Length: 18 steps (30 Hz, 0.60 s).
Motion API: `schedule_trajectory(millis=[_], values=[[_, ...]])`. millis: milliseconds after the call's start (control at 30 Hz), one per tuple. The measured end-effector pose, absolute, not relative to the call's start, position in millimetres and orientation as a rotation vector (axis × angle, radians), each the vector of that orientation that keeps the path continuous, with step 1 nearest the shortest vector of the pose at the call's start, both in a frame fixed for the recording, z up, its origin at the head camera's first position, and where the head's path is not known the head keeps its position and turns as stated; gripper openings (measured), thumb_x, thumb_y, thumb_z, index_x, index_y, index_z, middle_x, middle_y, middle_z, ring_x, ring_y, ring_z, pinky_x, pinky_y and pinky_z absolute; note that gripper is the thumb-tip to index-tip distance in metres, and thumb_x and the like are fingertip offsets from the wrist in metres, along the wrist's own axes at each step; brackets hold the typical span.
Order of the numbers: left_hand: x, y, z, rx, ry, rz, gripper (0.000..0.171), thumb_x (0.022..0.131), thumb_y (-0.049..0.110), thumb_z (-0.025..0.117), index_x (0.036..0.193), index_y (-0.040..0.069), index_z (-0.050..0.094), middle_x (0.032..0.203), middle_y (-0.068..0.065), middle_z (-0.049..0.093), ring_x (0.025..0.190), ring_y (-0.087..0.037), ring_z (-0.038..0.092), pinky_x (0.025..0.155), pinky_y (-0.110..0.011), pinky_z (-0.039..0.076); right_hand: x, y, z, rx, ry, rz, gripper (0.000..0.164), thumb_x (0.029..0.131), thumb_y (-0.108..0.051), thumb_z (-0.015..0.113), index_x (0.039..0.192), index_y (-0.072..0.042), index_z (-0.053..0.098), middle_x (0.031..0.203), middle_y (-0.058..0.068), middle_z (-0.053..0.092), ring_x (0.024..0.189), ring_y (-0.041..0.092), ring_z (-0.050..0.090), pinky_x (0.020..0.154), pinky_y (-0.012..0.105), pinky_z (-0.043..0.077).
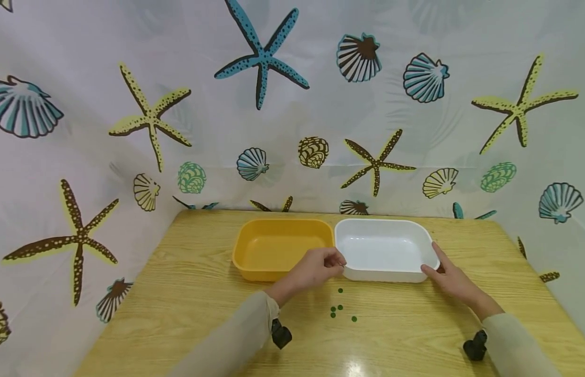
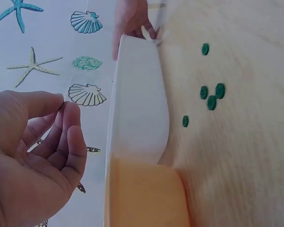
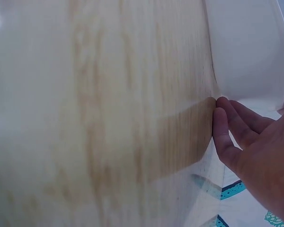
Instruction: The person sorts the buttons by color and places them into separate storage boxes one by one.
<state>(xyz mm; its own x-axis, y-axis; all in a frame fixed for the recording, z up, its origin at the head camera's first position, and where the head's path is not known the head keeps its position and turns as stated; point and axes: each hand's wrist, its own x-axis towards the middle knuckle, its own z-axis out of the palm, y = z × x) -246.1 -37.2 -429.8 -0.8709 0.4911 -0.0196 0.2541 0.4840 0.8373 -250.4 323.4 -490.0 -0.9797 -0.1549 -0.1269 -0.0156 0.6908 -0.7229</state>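
Note:
My left hand (image 1: 316, 268) is at the near left corner of the white tray (image 1: 386, 275), beside the yellow tray (image 1: 264, 275). Its thumb and fingertips are pinched together. In the left wrist view a small dark piece (image 2: 62, 106) shows between them, mostly hidden by the fingers (image 2: 72, 118). At the white tray's right end my right hand (image 1: 454, 280) grips the corner, thumb at the near rim and fingers along the outer wall. Several small green discs (image 1: 340, 307) lie on the table in front of the trays.
The two trays stand side by side near the back of the wooden table (image 1: 202, 314). A curtain (image 1: 292, 120) printed with starfish and shells hangs behind and at both sides. Dark wrist cameras sit under both sleeves (image 1: 235, 335).

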Motion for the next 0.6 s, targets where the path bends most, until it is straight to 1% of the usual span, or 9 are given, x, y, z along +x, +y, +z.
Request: schedule_trajectory(millis=[133,267,433,600], values=[[-257.0,-35.6,-424.7,0.616,2.471,1.339,0.013,0.092,0.016,0.062,0.100,0.007,0.067,0.085,0.001,0.059,0.078,-0.015,0.051,0.067,-0.022,0.044,-250.3,323.7,-489.9,-0.149,2.715,-1.186,0.092,0.095,-0.050,0.047,0.150,-0.005,-0.011,0.152,0.031,0.000,0.134,0.051,0.014,0.104,0.061,0.018],[-266.7,-32.9,-421.0,0.649,2.496,1.303,0.012,0.092,0.016,0.062,0.099,0.008,0.067,0.084,0.001,0.059,0.078,-0.015,0.051,0.069,-0.022,0.044,-250.1,322.7,-489.8,-0.146,2.708,-1.193,0.092,0.095,-0.051,0.048,0.150,-0.005,-0.011,0.152,0.031,-0.001,0.134,0.051,0.014,0.104,0.061,0.017],[-279.4,-24.2,-419.8,0.638,2.533,1.259,0.011,0.092,0.015,0.062,0.099,0.008,0.067,0.083,0.000,0.058,0.077,-0.015,0.051,0.066,-0.022,0.044,-250.3,322.5,-489.9,-0.135,2.707,-1.197,0.093,0.095,-0.051,0.048,0.150,-0.005,-0.011,0.152,0.030,-0.002,0.135,0.051,0.010,0.104,0.061,0.016],[-288.4,-16.6,-420.5,0.589,2.534,1.235,0.009,0.091,0.014,0.063,0.098,0.009,0.066,0.084,-0.001,0.058,0.077,-0.016,0.051,0.065,-0.022,0.045,-249.6,323.2,-490.2,-0.129,2.707,-1.194,0.093,0.095,-0.051,0.048,0.150,-0.006,-0.011,0.152,0.030,-0.003,0.135,0.051,0.010,0.104,0.061,0.016]])
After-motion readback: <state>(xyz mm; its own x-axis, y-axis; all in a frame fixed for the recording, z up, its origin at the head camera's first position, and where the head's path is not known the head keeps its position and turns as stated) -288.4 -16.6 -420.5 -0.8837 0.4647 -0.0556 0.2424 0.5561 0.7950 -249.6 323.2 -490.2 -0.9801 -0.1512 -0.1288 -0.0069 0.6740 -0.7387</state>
